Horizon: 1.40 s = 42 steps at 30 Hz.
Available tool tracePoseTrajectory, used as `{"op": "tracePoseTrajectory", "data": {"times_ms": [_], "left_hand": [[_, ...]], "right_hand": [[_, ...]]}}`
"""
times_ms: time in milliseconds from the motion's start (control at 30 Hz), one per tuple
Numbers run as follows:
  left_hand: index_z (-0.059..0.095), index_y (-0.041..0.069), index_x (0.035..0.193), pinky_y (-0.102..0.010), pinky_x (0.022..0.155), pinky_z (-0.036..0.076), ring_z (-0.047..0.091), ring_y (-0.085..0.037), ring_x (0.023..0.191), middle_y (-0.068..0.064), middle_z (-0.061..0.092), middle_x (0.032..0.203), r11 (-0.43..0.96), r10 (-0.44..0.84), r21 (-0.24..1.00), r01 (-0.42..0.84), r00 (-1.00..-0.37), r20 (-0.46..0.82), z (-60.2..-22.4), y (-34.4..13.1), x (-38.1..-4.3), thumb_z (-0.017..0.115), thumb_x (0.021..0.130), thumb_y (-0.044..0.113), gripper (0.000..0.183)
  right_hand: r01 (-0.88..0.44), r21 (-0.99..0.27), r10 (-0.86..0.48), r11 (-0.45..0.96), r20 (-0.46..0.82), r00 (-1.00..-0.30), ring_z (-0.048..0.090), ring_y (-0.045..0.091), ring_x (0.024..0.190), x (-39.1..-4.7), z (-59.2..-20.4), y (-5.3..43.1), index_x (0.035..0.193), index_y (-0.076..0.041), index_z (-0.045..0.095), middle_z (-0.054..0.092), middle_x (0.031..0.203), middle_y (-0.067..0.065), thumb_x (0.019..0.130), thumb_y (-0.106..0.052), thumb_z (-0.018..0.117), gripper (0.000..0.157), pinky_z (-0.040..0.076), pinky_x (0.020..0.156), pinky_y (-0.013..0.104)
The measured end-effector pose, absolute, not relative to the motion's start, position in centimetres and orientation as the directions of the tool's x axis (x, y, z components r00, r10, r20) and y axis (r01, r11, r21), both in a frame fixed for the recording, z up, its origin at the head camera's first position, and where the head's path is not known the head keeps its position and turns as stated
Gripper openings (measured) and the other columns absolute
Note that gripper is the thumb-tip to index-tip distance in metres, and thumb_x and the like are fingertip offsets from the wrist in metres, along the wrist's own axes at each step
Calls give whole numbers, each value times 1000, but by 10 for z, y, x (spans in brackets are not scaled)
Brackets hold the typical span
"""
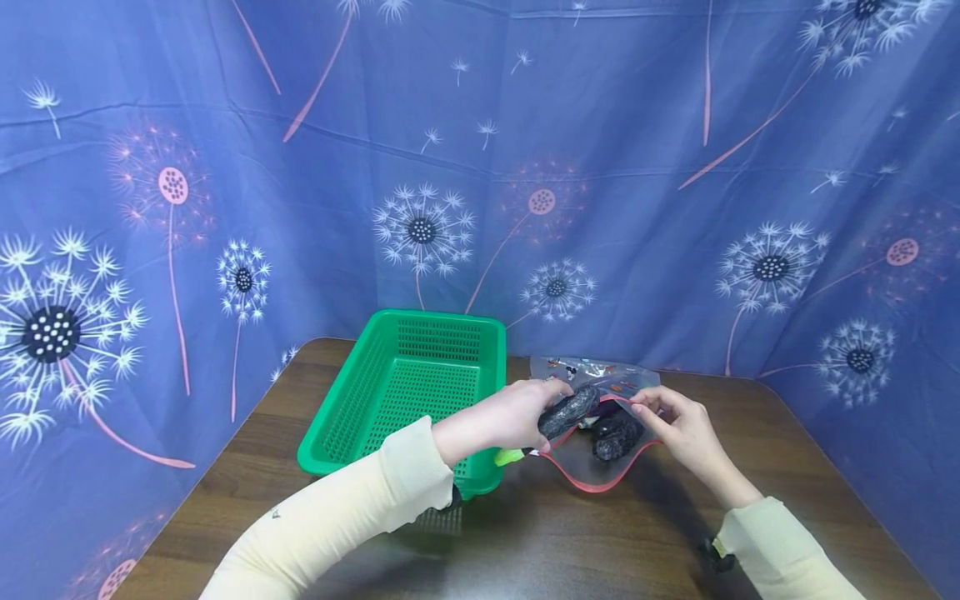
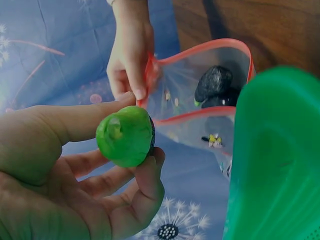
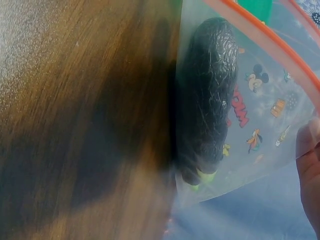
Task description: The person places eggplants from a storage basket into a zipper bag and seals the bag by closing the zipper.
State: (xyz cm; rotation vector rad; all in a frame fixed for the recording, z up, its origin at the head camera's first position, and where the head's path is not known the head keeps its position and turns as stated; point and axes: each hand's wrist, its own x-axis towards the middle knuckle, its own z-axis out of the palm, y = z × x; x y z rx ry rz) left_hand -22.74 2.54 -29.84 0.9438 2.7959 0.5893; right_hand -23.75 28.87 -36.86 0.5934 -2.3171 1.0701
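Observation:
My left hand (image 1: 517, 414) grips a dark, wrinkled eggplant (image 1: 568, 412) over the near left side of a clear zip bag (image 1: 585, 473). The eggplant's bright green stem end (image 2: 124, 137) faces the camera in the left wrist view, between thumb and fingers. With thumb and fingertips my right hand (image 1: 686, 429) pinches the bag's red rim at its right side, and the bag's mouth gapes wide. Inside the bag lie other dark eggplants (image 1: 617, 437); through its printed plastic, the right wrist view shows a long one (image 3: 207, 95) with green at its lower end.
A green slotted plastic basket (image 1: 423, 392) stands left of the bag, behind my left forearm. Both rest on a brown wooden table (image 1: 600, 550). Blue cloth (image 1: 465, 150) with dandelion prints hangs behind the table and along its sides.

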Motion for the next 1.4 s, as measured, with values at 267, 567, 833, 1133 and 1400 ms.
{"op": "tracePoseTrajectory", "data": {"times_ms": [267, 567, 833, 1133, 1400], "left_hand": [[45, 18, 136, -27, 86, 46, 57, -15, 111, 0, 59, 125, 760, 601, 325, 563, -799, -19, -309, 38, -221, 82, 72, 17, 74], [52, 16, 128, -27, 84, 48, 58, -13, 105, 1, 62, 118, 765, 609, 261, 589, -793, 3, -324, 51, -216, 84, 70, 17, 67], [55, 18, 121, -26, 77, 50, 61, -11, 99, 2, 65, 108, 766, 621, 168, 620, -782, 56, -338, 68, -212, 84, 69, 22, 60], [56, 20, 110, -25, 67, 50, 62, -9, 89, 5, 63, 97, 768, 624, 121, 629, -778, 81, -349, 88, -210, 83, 69, 23, 49], [54, 22, 109, -25, 64, 50, 60, -8, 87, 5, 61, 96, 794, 593, 118, 596, -803, 61, -358, 99, -212, 83, 69, 26, 49]], "right_hand": [[-585, -563, -172, 584, 618, -767, 52, 6, 57, -255, -390, 303, 89, -7, 68, 66, 71, 9, 80, 4, 69, 15, 40, 52, 18], [-589, -568, -177, 575, 617, -767, 53, 3, 59, -263, -398, 309, 90, -14, 68, 65, 73, -1, 83, -4, 70, 13, 42, 53, 19], [-592, -571, -172, 569, 621, -764, 53, 5, 58, -252, -385, 300, 89, -5, 67, 65, 71, 10, 80, 5, 69, 13, 41, 52, 19], [-587, -576, -161, 569, 622, -766, 52, 6, 56, -238, -369, 291, 88, -1, 67, 64, 70, 11, 79, 8, 68, 12, 40, 52, 17], [-593, -571, -178, 568, 618, -766, 52, 9, 55, -236, -368, 292, 89, -1, 67, 64, 71, 16, 80, 7, 67, 12, 40, 50, 21]]}}
